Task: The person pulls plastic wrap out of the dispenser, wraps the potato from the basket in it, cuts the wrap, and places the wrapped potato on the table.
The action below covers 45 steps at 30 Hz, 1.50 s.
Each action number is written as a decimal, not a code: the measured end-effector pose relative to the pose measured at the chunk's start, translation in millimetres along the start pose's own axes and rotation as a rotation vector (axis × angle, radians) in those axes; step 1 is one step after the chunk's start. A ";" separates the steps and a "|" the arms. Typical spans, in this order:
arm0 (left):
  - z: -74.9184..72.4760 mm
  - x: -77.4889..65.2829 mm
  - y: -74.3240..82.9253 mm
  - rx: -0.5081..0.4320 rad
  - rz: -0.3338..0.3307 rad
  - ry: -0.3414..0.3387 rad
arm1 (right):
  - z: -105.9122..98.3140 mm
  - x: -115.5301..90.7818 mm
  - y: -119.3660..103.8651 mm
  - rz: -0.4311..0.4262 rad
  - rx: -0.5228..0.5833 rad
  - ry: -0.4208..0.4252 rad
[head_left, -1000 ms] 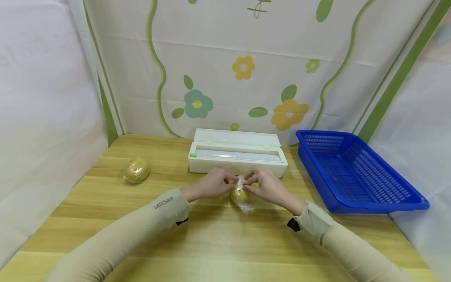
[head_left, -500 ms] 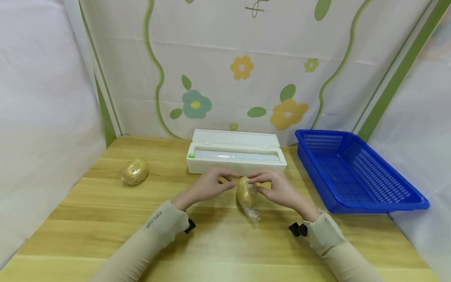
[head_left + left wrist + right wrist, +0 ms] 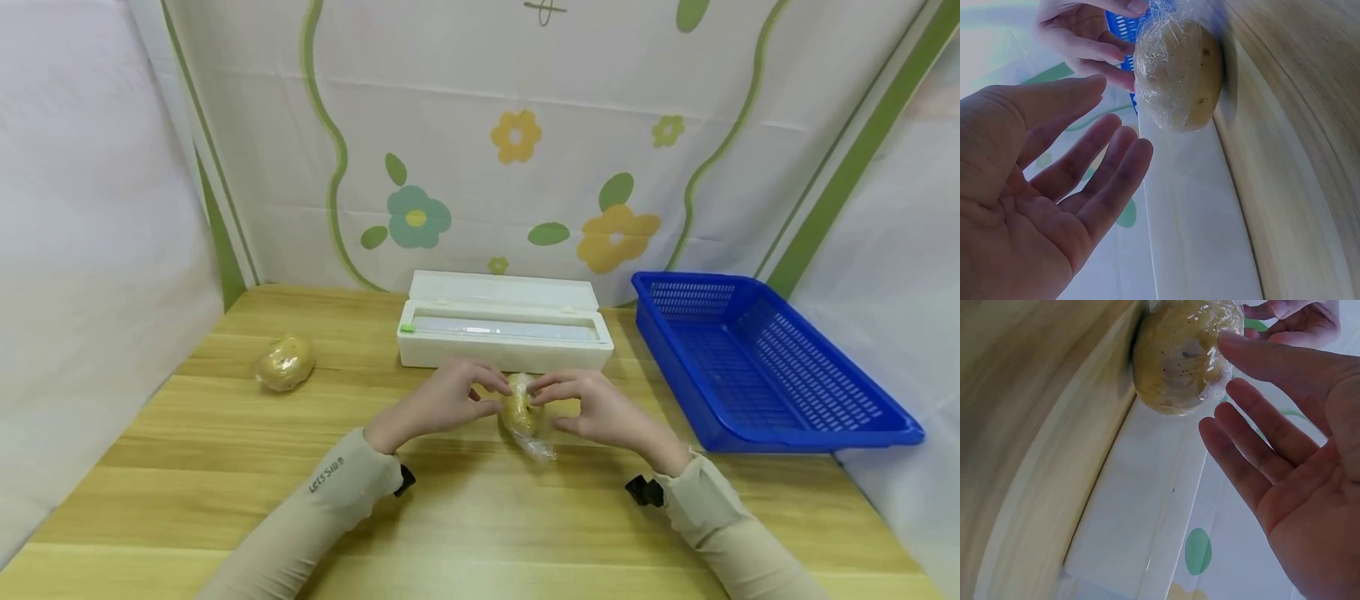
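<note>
A potato (image 3: 519, 412) in clear plastic wrap lies on the wooden table between my two hands, and a loose tail of film (image 3: 538, 450) trails toward me. My left hand (image 3: 446, 400) hovers at its left with loosely bent fingers. In the left wrist view a gap separates that hand (image 3: 1054, 181) from the wrapped potato (image 3: 1179, 75). At the other side is my right hand (image 3: 607, 412), fingers relaxed above the film. The right wrist view shows this hand (image 3: 1310, 462) with one fingertip at or very near the wrap; contact is hard to tell.
Right behind the potato stands a white cling film box (image 3: 510, 357), lid up, with a roll inside. A blue plastic basket (image 3: 678, 387) sits at the right. Another wrapped potato (image 3: 287, 363) lies on the table's left side.
One second ago both hands pinched the film at the potato's top. They have since loosened and drawn apart. The potato has shifted slightly to the right.
</note>
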<state>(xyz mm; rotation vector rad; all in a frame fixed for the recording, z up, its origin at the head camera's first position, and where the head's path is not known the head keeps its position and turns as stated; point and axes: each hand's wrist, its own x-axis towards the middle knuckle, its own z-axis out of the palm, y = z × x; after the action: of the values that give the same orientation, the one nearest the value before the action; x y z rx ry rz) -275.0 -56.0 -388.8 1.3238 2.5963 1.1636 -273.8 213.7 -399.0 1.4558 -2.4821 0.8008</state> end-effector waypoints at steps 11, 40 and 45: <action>4.4 0.4 -6.7 0.003 0.033 -0.023 | 8.5 1.1 -4.5 0.036 -0.065 -0.096; 13.6 -4.4 3.3 0.132 0.042 -0.175 | 16.0 2.8 -4.5 0.048 -0.038 0.003; 13.9 -4.5 5.7 0.140 0.042 -0.153 | 15.8 2.8 -4.0 0.044 -0.037 0.006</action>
<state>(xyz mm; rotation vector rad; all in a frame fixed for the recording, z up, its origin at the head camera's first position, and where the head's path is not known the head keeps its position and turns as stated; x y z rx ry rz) -263.8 -48.5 -396.7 1.4360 2.5923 0.8613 -269.8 201.8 -409.8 1.3896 -2.5188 0.7618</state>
